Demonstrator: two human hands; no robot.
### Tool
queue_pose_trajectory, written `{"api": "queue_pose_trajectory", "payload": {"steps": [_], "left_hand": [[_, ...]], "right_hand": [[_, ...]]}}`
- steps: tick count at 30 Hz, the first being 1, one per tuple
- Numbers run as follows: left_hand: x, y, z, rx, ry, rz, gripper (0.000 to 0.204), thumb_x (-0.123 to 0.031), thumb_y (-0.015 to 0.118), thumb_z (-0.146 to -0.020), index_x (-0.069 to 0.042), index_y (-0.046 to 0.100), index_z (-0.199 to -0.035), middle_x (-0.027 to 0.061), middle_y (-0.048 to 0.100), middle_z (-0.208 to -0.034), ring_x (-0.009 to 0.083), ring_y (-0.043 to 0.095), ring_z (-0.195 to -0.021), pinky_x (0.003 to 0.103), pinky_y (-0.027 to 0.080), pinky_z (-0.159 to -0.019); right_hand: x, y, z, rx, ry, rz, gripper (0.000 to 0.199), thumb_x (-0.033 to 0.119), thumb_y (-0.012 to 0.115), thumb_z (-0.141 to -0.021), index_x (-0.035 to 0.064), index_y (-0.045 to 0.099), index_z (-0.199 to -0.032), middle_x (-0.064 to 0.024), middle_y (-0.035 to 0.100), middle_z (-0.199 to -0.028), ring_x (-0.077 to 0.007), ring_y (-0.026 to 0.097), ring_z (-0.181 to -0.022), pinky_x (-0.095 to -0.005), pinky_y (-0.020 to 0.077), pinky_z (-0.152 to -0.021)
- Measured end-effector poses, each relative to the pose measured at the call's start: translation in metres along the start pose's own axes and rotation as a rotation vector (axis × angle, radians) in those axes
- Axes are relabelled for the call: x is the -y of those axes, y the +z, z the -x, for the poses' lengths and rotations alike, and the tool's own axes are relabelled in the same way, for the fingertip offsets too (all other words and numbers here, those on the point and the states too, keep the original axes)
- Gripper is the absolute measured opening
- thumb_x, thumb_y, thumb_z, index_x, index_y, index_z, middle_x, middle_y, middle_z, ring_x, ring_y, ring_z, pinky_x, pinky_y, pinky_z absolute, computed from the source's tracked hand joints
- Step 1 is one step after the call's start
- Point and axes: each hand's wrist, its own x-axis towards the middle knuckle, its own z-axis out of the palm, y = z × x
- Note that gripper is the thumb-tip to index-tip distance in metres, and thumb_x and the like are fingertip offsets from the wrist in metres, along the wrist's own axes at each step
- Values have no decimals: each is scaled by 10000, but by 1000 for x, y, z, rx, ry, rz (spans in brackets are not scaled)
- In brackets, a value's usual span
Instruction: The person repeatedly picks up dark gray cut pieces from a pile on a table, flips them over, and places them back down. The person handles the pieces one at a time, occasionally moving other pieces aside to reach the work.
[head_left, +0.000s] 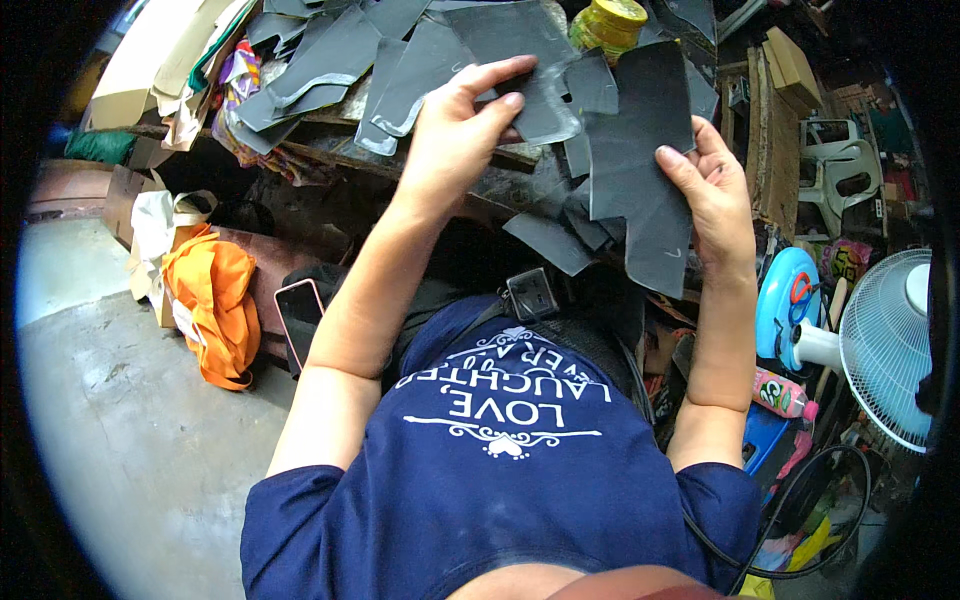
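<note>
My right hand [712, 190] grips a long black cut sheet piece [640, 140] along its right edge, thumb on top and fingers bent behind it. The piece hangs tilted in front of the table, with a small pale mark near its lower end. Over a second black piece with a greyish band along its edge [548, 112], my left hand [468, 125] has its thumb and index finger bent onto the left side; its other fingers are mostly hidden. More black pieces [420, 75] lie overlapped on the table, some with whitish edges.
A yellow-green jar [608, 26] stands behind the pieces. Loose black scraps [548, 243] rest below, near my lap. To the left are an orange cloth bag [210, 300] and a phone [300, 318]; to the right, a fan [890, 345], a pink bottle [785, 393] and a pale plastic chair [838, 180].
</note>
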Motion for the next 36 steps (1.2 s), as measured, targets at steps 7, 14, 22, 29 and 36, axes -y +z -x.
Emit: {"api": "queue_pose_trajectory", "payload": {"steps": [7, 14, 22, 29, 36], "left_hand": [[4, 17, -4, 26, 101, -47, 405, -9, 542, -942, -81, 574, -1339, 8, 631, -1186, 21, 578, -843, 195, 525, -760], [4, 22, -4, 38, 224, -150, 357, 19, 552, -915, -63, 616, -1257, 66, 648, -1054, 90, 624, -799, 238, 540, -700], [3, 24, -2, 48, 225, -172, 358, 20, 554, -914, -64, 616, -1256, 77, 658, -1067, 97, 630, -749, 238, 531, -685], [0, 18, -3, 138, 174, -148, 483, -9, 674, -834, -44, 573, -1305, 74, 634, -1143, 142, 627, -955, 258, 510, -844], [-16, 21, -3, 274, 88, -96, 810, 84, 698, -751, -33, 366, -1481, 84, 547, -1318, 126, 564, -1108, 265, 487, -932]], "right_hand": [[-8, 6, 3, -63, 113, 80, 264, 55, 621, -936, -7, 550, -1182, -79, 678, -1037, -104, 656, -864, -241, 538, -787], [-10, 7, -2, -24, 98, 171, 255, 55, 605, -945, -17, 543, -1182, -87, 678, -1019, -101, 665, -845, -235, 548, -761], [-9, 9, -2, -40, 145, 180, 228, 64, 611, -942, -14, 551, -1147, -76, 682, -972, -97, 658, -797, -230, 541, -718], [-13, 6, -4, -32, 184, 149, 255, 55, 610, -938, -5, 544, -1177, -86, 676, -1003, -112, 667, -822, -235, 549, -743], [-10, 8, -6, -11, 142, 221, 264, 83, 642, -926, 17, 548, -1165, -41, 656, -1022, -75, 628, -879, -223, 534, -739]]}}
